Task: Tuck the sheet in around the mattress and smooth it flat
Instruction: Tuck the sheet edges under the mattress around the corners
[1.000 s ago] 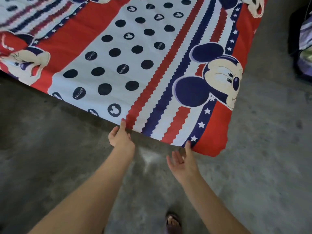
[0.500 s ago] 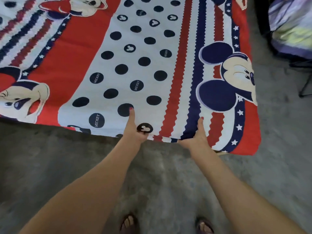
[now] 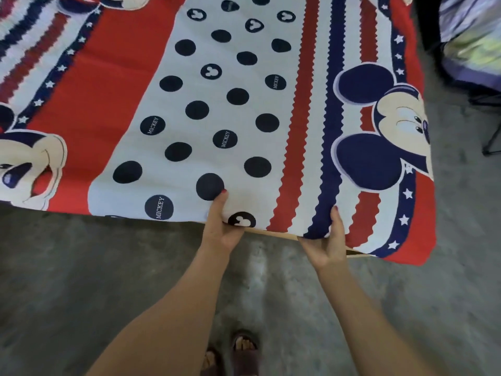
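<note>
A red, white and navy sheet (image 3: 244, 112) with dots, stripes and cartoon mouse faces covers the mattress, which lies low on the floor. A thin tan strip of mattress edge (image 3: 273, 234) shows under the sheet's near hem. My left hand (image 3: 221, 226) grips that near edge, thumb on top by a navy dot, fingers curled underneath. My right hand (image 3: 326, 240) grips the same edge at the navy zigzag stripe, thumb on top, fingers hidden below. The near right corner (image 3: 417, 240) is wrapped in red cloth.
Grey concrete floor (image 3: 81, 280) surrounds the mattress. My sandalled feet (image 3: 238, 354) stand just in front of the edge. At the upper right a pile of striped purple and yellow cloth (image 3: 471, 42) sits on a dark frame with a black leg (image 3: 492, 142).
Both hands went from open below the edge to gripping the mattress's near edge with thumbs on top. I have stepped closer, and the edge now sits slightly raised, showing the tan strip.
</note>
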